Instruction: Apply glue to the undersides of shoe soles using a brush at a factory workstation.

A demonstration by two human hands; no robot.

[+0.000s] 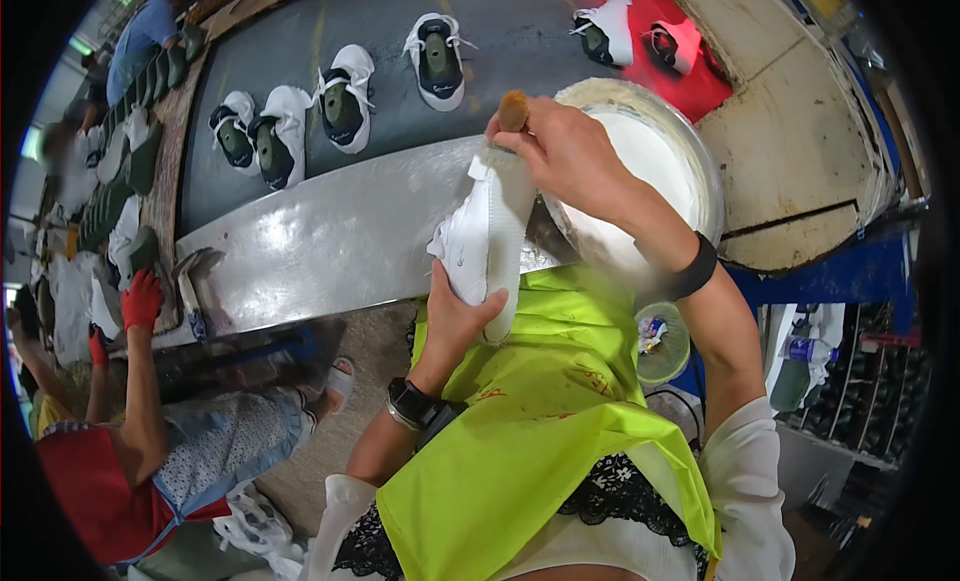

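Hands converge, left clasping shoe, right curled round handle.

Wears a lime-green, red-marked apron, loose white sleeves, black flowered lace, black right-wrist band, dark left-wrist watch.

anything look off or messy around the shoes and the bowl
The rightmost shoe on the belt looks pinkish-red while the others there look white, perhaps from red light. The bowl near the right hand has a discoloured rim. I see no clear spill.
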